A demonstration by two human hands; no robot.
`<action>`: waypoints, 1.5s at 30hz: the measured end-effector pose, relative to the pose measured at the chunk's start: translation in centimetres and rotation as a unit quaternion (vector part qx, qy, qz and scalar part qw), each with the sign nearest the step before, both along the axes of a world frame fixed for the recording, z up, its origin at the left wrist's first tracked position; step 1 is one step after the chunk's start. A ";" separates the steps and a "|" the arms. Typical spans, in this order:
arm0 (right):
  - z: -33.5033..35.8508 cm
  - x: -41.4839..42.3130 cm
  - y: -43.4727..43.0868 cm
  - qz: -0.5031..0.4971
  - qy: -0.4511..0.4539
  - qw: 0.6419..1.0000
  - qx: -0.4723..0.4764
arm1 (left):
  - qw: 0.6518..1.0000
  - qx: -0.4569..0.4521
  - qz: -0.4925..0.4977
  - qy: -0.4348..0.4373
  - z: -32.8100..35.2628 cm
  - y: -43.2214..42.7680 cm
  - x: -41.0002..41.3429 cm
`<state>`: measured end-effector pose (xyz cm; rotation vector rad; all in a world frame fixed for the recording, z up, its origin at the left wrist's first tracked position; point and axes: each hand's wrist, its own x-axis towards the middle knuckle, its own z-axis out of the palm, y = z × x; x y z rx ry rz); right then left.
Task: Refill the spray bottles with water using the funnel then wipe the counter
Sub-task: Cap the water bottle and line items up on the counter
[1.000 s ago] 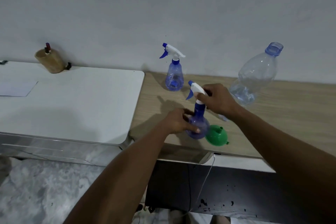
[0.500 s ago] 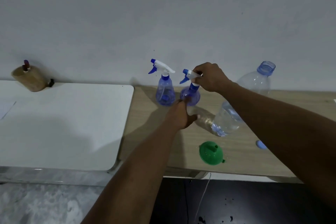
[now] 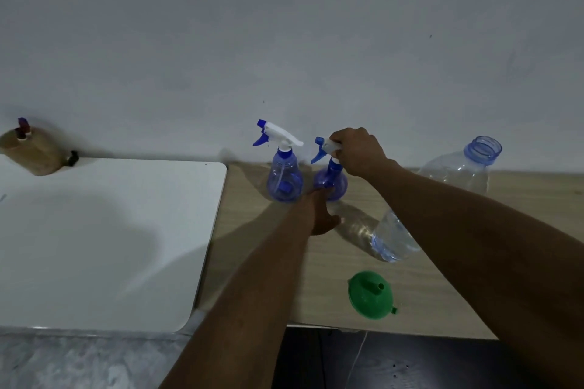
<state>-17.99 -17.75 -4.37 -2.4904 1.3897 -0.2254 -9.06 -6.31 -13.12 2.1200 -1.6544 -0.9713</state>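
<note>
Right hand (image 3: 358, 151): fingers pinch the white trigger head of the second spray bottle (image 3: 331, 181), which stands on the bench (image 3: 442, 297) just beside the first spray bottle (image 3: 284, 178), by the wall. Left hand (image 3: 320, 215): fingers lie straight against its base, thumb spread. Both trigger heads are on; water levels too dim to read. Funnel (image 3: 370, 294) lies mouth-down near the front edge, unused. Water bottle (image 3: 455, 183) uncapped, little left inside. Judged: filling about finished, wiping not begun, no cloth in sight. Count: two spray bottles, one funnel, one water bottle.
</note>
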 end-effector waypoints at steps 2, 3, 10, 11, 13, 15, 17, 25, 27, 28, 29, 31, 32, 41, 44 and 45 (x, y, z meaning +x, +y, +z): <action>0.1 0.1 0.0 -0.003 0.008 1.000 -0.007 | 1.000 0.003 -0.007 -0.004 -0.1 -0.1 0.1; 0.1 0.1 -0.1 -0.002 0.015 1.000 -0.010 | 1.000 0.003 -0.010 -0.006 0.0 -0.1 0.1; 0.2 0.7 0.0 -0.010 0.095 0.995 0.003 | 1.000 0.020 -0.016 0.011 0.7 0.3 -0.2; 0.2 0.7 0.3 -0.010 0.101 0.995 0.001 | 1.000 0.020 -0.014 0.017 0.8 0.4 -0.2; 0.6 0.7 1.4 -0.019 0.078 0.996 -0.030 | 0.999 0.022 -0.010 0.023 0.6 0.7 -0.3; 1.4 0.4 3.6 -0.037 0.001 0.997 -0.072 | 0.999 0.017 -0.013 0.027 0.6 1.6 -0.6; 2.3 -0.6 6.7 -0.037 -0.120 0.989 -0.073 | 0.999 -0.004 -0.012 0.037 0.0 2.6 -0.9; -0.8 -14.9 17.1 -0.039 -0.274 0.960 -0.049 | 0.990 -0.069 0.003 0.122 -0.9 5.6 -4.6; -3.4 -18.8 17.2 -0.114 -0.261 0.956 -0.070 | 0.987 -0.074 0.017 0.144 -0.5 5.3 -6.2; -4.9 -20.6 16.8 -0.153 -0.245 0.954 -0.075 | 0.984 -0.079 0.025 0.159 -0.2 5.2 -7.1; -6.2 -22.3 16.2 -0.191 -0.220 0.954 -0.076 | 0.981 -0.095 0.033 0.168 0.2 5.0 -8.0; -9.0 -25.6 14.8 -0.236 -0.145 0.960 -0.030 | 0.975 -0.124 0.047 0.179 0.9 4.5 -9.7; -10.3 -27.1 14.1 -0.231 -0.099 0.968 0.011 | 0.972 -0.140 0.050 0.183 1.3 4.3 -10.6; -14.0 -31.1 12.0 -0.128 0.032 0.984 0.119 | 0.958 -0.215 0.097 0.165 2.6 3.9 -14.6; -13.9 -32.2 11.2 -0.094 0.058 0.987 0.113 | 0.960 -0.208 0.105 0.157 2.9 3.8 -15.5; -13.6 -32.6 10.9 -0.082 0.072 0.988 0.110 | 0.961 -0.203 0.106 0.155 3.0 3.7 -15.9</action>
